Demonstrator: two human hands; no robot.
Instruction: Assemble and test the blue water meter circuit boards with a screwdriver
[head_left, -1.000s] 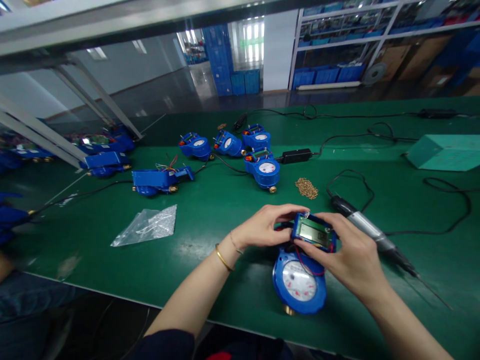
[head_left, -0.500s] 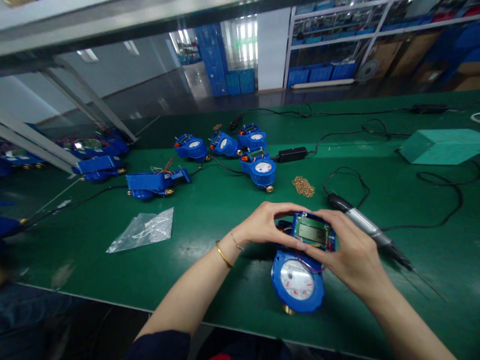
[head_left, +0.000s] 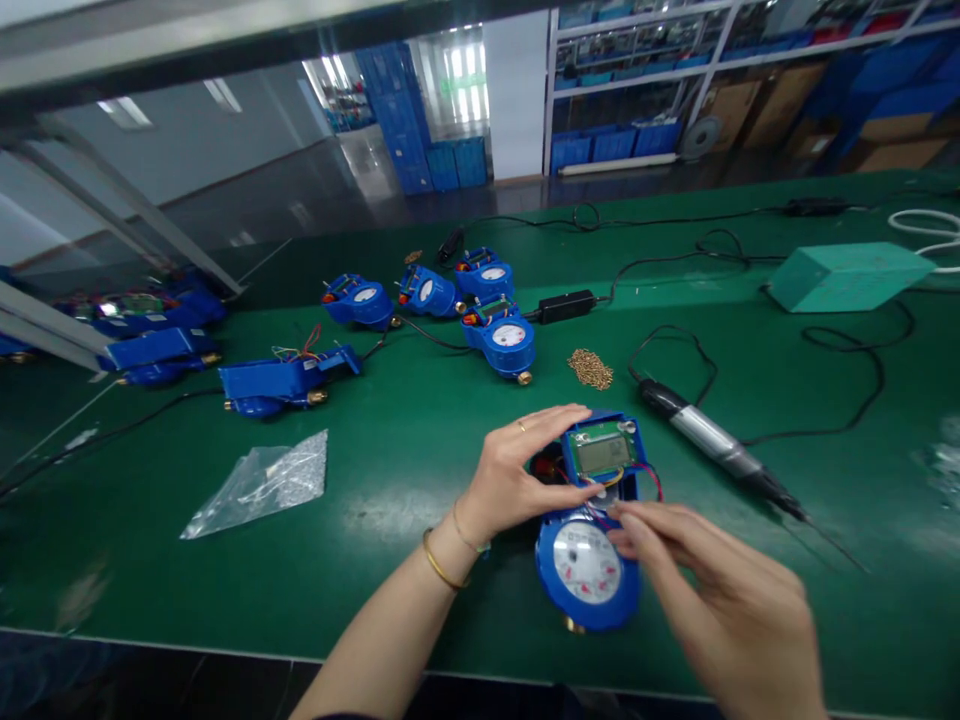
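A blue water meter (head_left: pixel 551 590) with a white round dial sits close in front of me. Its upper housing holds a green circuit board with a grey display (head_left: pixel 604 454). My left hand (head_left: pixel 506 475) grips this housing from the left, thumb below the board and fingers along the top. Red and yellow wires (head_left: pixel 651 480) loop out beside the board. Just above the dial, the thumb and fingertips of my right hand (head_left: pixel 712 590) are pinched together by the wires; what is between them is too small to make out.
An electric screwdriver (head_left: pixel 709 440) lies to the right, near a pile of small brass screws (head_left: pixel 590 369). Several blue meters stand farther back, including one meter (head_left: pixel 506 340) with its board exposed. A clear plastic bag (head_left: pixel 259 485) lies left; a green box (head_left: pixel 847 277) stands back right.
My right hand has left the display housing and moved down to the wires above the dial. The display has gone from showing digits to looking blank. The view has shifted slightly right.
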